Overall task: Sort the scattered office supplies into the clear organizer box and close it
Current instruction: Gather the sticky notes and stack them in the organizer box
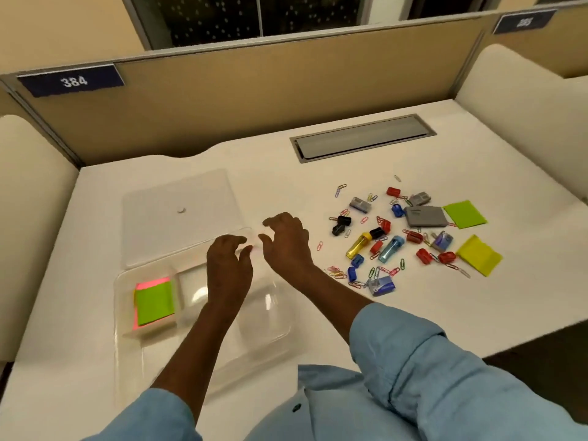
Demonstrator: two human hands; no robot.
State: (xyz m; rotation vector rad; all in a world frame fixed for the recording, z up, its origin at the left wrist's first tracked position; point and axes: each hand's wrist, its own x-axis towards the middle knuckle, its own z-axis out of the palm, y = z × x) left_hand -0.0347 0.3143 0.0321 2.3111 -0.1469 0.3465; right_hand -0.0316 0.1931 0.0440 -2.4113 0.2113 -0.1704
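Organizer box [264,326] left on desk [254,160], lid [178,218] behind; supplies [413,237] scattered right; notes [155,302] in left compartment.

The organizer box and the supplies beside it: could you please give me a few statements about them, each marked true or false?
1. The organizer box has its lid open. True.
2. A green sticky pad lies in its left compartment. True.
3. The right hand holds the yellow highlighter. False: the highlighter lies on the desk, apart from both hands.
4. All the paper clips are in the box. False: many lie scattered on the desk, right of the box.
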